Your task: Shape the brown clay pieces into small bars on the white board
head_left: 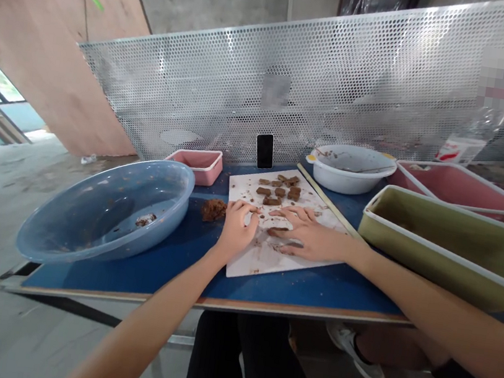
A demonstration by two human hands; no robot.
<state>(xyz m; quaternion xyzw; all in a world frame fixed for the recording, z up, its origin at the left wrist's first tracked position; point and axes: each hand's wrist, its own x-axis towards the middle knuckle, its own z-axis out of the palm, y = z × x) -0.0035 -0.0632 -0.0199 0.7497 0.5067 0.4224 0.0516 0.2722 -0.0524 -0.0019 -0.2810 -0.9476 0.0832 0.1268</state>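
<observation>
A white board (241,262) lies before me, smeared with brown crumbs. Over its left edge, my left hand (237,224) has its fingers bent and thumb close to the index fingertip; whatever is between them is too small to make out. My right hand (309,231) lies palm down on the board, fingers spread. Beneath those fingers a dark brown strip (278,232) partly shows. Several small brown blocks (279,193) of a dough-like material sit on the board's far half. Just left of my left hand is a crumbly brown lump (214,210), on the blue table.
A large blue basin (108,212) stands left, a small pink tub (205,167) behind it. A phone (265,151) leans against the perforated metal screen (190,93). Right are a strip (325,199), white basin (347,177), green planter (441,241), pink planter (472,189) and bottle (470,138).
</observation>
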